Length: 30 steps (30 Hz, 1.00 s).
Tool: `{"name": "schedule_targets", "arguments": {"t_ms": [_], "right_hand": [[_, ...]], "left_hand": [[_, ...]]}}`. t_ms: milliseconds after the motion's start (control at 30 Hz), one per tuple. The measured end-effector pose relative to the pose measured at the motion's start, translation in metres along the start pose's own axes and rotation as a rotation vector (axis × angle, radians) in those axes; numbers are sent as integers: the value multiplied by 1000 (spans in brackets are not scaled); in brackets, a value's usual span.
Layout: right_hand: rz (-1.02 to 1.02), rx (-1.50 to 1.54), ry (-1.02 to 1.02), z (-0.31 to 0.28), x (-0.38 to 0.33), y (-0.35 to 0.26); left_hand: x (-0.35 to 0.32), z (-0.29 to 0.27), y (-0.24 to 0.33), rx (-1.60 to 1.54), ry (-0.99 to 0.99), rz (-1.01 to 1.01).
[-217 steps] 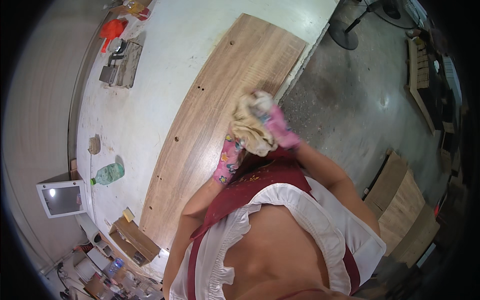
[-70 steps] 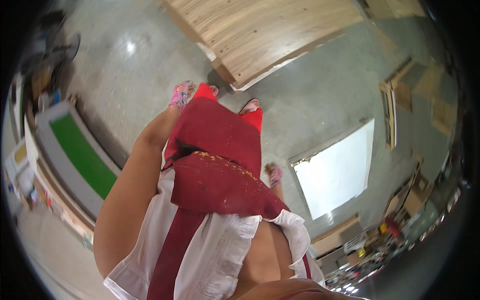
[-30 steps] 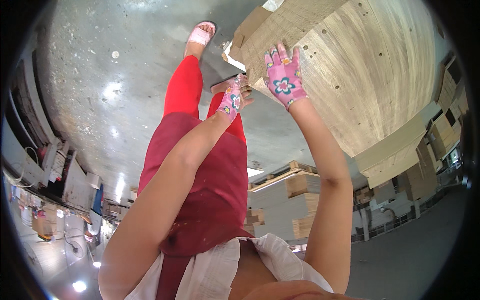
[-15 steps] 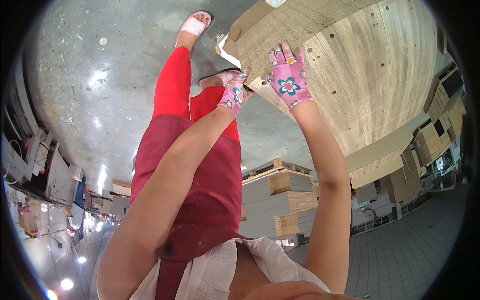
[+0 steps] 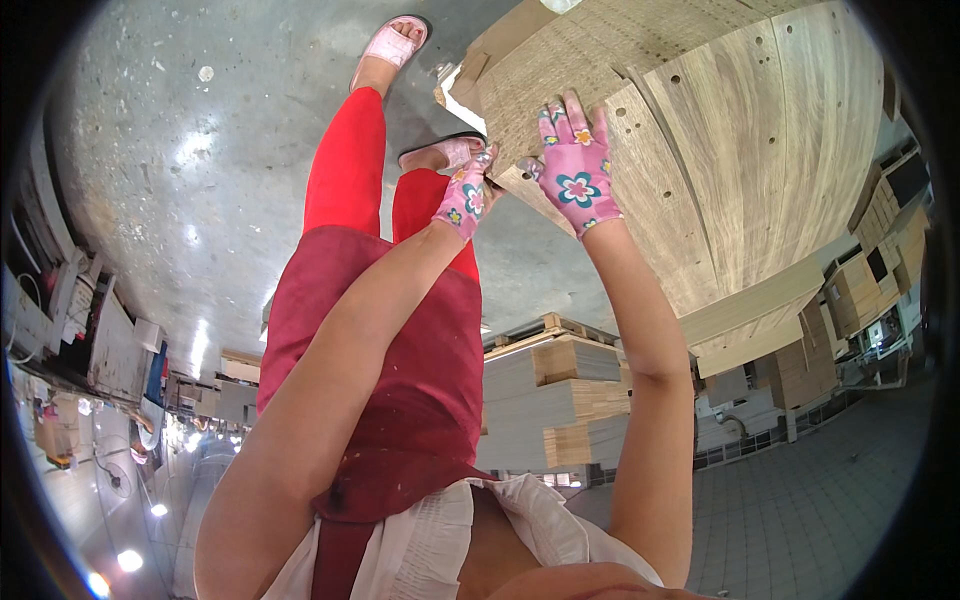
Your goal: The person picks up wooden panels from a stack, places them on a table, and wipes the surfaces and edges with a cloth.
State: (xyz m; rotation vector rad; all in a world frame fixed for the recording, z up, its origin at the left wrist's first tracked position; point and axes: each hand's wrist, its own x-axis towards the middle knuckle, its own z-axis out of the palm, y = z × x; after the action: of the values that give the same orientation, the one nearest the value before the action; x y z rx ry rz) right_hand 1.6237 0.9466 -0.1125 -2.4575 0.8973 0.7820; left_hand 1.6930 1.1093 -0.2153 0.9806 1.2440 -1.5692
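My left hand, in a pink flowered glove, is closed on the near left corner of a drilled wood-grain panel. Part of its grip is hidden by the hand itself. My right hand, in a matching glove with bare fingertips, lies flat on top of this panel, fingers stretched out. A dark, narrow gap parts the panel from more wood-grain boards to its right. Several small round holes show in the panels.
Torn cardboard sticks out at the stack's far left corner. Stacked boards on a pallet stand to the right of my apron. My slippered feet are on the grey concrete floor. More board stacks stand at far right.
A dark gap has opened between the panel under my right hand and the board beside it. My right hand has shifted slightly down in the picture, still flat on the panel.
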Motion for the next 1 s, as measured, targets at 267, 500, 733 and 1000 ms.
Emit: {"name": "schedule_targets", "arguments": {"t_ms": [267, 500, 733, 1000], "right_hand": [[581, 268, 409, -3, -13, 47], [668, 394, 367, 8, -11, 60], [642, 440, 362, 13, -13, 64], [683, 418, 316, 16, -12, 60]], "left_hand": [[-5, 4, -2, 152, 115, 15], [-10, 9, 0, 111, 101, -41], [-4, -6, -5, 87, 22, -9], [-22, 7, -7, -37, 71, 55]]}}
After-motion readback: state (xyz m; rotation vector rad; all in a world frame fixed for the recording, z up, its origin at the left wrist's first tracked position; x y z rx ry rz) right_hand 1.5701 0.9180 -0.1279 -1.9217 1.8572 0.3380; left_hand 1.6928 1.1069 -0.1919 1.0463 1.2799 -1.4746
